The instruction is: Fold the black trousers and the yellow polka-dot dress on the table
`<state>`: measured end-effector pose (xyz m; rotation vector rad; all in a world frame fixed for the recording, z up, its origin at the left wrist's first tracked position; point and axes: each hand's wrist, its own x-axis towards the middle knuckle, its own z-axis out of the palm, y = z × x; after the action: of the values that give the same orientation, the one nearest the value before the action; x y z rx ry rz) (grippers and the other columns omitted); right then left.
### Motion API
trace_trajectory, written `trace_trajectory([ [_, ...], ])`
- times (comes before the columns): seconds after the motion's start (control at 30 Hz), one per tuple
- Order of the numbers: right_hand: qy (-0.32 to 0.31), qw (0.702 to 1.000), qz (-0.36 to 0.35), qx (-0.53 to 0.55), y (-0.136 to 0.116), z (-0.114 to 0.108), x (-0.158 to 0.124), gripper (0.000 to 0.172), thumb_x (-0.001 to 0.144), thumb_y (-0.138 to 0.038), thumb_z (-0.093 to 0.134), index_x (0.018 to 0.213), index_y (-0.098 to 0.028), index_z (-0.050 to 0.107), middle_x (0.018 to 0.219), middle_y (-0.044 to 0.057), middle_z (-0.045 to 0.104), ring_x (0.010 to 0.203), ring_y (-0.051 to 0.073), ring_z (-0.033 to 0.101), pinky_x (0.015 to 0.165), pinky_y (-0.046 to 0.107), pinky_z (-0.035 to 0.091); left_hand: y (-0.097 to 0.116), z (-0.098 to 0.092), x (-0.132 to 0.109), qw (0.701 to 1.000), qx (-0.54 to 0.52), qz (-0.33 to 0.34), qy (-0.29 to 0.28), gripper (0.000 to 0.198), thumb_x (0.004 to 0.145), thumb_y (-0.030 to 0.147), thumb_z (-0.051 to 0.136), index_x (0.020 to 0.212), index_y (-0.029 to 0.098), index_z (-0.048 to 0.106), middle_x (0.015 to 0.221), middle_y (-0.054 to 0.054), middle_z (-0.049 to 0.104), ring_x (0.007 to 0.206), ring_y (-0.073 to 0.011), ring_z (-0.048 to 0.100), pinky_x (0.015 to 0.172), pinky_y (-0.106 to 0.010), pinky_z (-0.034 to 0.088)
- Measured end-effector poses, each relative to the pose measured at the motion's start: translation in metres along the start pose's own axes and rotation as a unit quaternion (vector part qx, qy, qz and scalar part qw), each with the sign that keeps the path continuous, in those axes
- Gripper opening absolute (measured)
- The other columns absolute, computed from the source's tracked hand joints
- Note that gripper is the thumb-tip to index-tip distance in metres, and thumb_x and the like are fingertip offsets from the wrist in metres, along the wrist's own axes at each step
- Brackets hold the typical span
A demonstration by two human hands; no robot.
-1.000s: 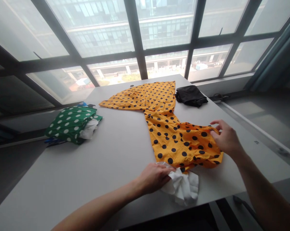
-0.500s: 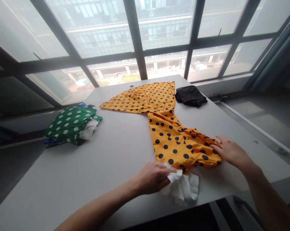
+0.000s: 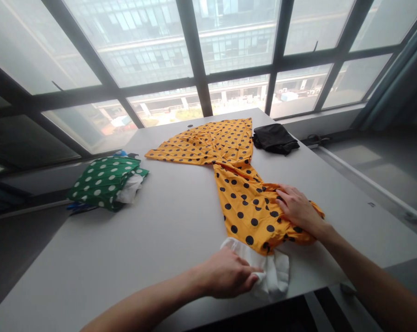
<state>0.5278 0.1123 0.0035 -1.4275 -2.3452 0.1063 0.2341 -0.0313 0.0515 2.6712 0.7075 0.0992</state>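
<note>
A folded green spotted cloth (image 3: 103, 182) sits on the left of the grey table (image 3: 142, 240). The left hand (image 3: 229, 279) pinches the white frill (image 3: 277, 273) at the near edge. The orange dress (image 3: 241, 203) with black dots lies down the middle, thin and wrinkly. It looks light, soft and floppy, easiest to grab by its edges. The right hand (image 3: 298, 210) lies flat on it, fingers spread. A black cloth (image 3: 274, 137) sits far right

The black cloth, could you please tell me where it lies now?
In the head view, the black cloth lies at the far right of the table, beside the orange polka-dot garment, by the window.
</note>
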Motion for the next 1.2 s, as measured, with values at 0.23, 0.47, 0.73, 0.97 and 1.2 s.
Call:
trace_trajectory([
  [0.23, -0.067, 0.995, 0.053, -0.045, 0.024, 0.023, -0.005, 0.068, 0.105, -0.052, 0.033, 0.159, -0.011, 0.043, 0.167, 0.018, 0.036, 0.155, 0.033, 0.032, 0.126, 0.06, 0.026, -0.004, -0.014, -0.002, 0.998, -0.042, 0.049, -0.012, 0.029, 0.103, 0.037, 0.052, 0.121, 0.026, 0.072, 0.075, -0.002, 0.076, 0.065, -0.0188, 0.07, 0.058, -0.028, 0.046],
  [0.47, 0.023, 0.998, 0.054, 0.02, -0.017, 0.002, -0.004, 0.062, 0.108, -0.05, 0.029, 0.15, -0.014, 0.056, 0.163, 0.017, 0.044, 0.154, 0.031, 0.035, 0.126, 0.054, 0.029, -0.06, -0.054, 0.019, 0.979, -0.078, -0.051, 0.184, 0.033, 0.107, 0.035, 0.049, 0.124, 0.023, 0.074, 0.103, -0.007, 0.078, 0.089, -0.018, 0.073, 0.08, -0.028, 0.055],
  [0.73, -0.044, 0.982, 0.178, -0.052, -0.057, 0.045, -0.016, 0.075, 0.102, -0.053, 0.041, 0.16, -0.006, 0.04, 0.169, 0.023, 0.028, 0.159, 0.041, 0.017, 0.126, 0.062, 0.018, -0.192, -0.034, 0.067, 0.971, 0.071, -0.104, 0.202, 0.035, 0.101, 0.023, 0.053, 0.131, 0.025, 0.072, 0.147, -0.007, 0.063, 0.145, -0.0277, 0.05, 0.122, -0.047, 0.038],
  [0.97, -0.063, 0.985, 0.141, -0.083, -0.024, 0.053, -0.025, 0.075, 0.102, -0.057, 0.04, 0.162, -0.012, 0.039, 0.171, 0.018, 0.025, 0.159, 0.037, 0.017, 0.128, 0.059, 0.017, -0.196, -0.029, 0.068, 0.976, 0.094, -0.18, 0.078, 0.059, 0.107, 0.049, 0.043, 0.163, 0.031, 0.038, 0.173, -0.004, 0.025, 0.161, -0.0329, 0.014, 0.129, -0.06, 0.01],
  [1.2, -0.094, 0.995, 0.012, -0.039, 0.057, 0.028, -0.026, 0.072, 0.102, -0.062, 0.041, 0.161, -0.02, 0.045, 0.171, 0.013, 0.028, 0.159, 0.035, 0.021, 0.128, 0.056, 0.023, -0.143, -0.002, 0.08, 0.958, 0.085, -0.259, 0.092, 0.064, 0.105, 0.056, 0.041, 0.164, 0.031, 0.036, 0.174, -0.007, 0.022, 0.161, -0.0374, 0.011, 0.128, -0.063, 0.012],
])
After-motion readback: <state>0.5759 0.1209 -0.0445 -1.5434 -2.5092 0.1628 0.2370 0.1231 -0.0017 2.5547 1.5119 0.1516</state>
